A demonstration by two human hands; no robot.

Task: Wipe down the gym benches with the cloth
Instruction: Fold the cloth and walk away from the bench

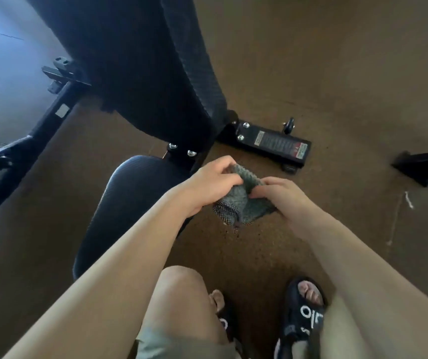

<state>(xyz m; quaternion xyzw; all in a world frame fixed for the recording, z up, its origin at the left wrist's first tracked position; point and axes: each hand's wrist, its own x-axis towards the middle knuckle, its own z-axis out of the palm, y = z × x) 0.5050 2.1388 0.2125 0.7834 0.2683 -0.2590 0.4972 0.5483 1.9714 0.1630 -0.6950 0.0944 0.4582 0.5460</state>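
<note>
Your left hand [214,181] and right hand [279,196] each pinch the one grey cloth [241,196] between them, fingers curled over its top edge, so both grips hold it bunched in the air above the floor [337,73]. One black bench sits just left of it: the seat pad [130,203] near your left forearm, the back pad [155,73] tilted beyond.

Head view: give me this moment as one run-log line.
left hand: grips cloth | right hand: pinches cloth | cloth: bunched, held above floor | bench seat pad: untouched | phase: readying cloth
</note>
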